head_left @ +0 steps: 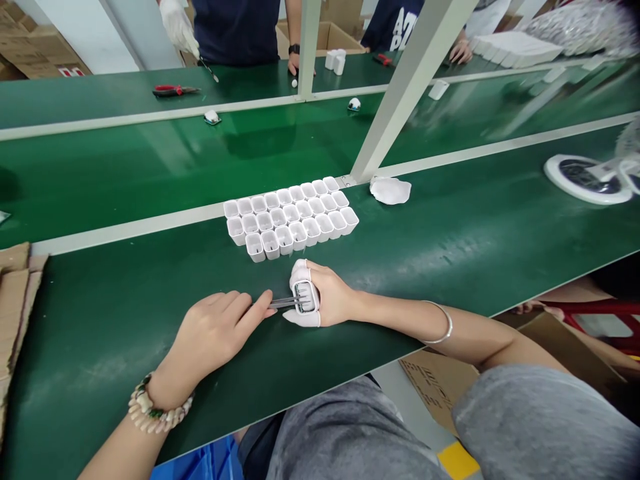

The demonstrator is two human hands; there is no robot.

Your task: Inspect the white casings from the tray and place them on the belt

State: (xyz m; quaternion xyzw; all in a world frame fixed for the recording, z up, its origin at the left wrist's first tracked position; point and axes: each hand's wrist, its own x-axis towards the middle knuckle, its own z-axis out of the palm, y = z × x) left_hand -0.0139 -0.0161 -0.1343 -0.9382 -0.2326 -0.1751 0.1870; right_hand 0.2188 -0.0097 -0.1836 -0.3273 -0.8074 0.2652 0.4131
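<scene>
Open green belt (125,313) runs across the lower left and right of centre. Straight ahead of the right hand (335,300), closed around a white housing (306,297), a block of white cups (290,217) bars the way, with a slanted post (403,100) and white pad (391,190) beyond; cardboard (15,300) crowds the left edge.

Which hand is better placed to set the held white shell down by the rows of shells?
Right, probably. The right hand grips the small white plastic shell and lies nearer the block of white plastic shells; the left hand is busy with the thin metal tweezers.
</scene>
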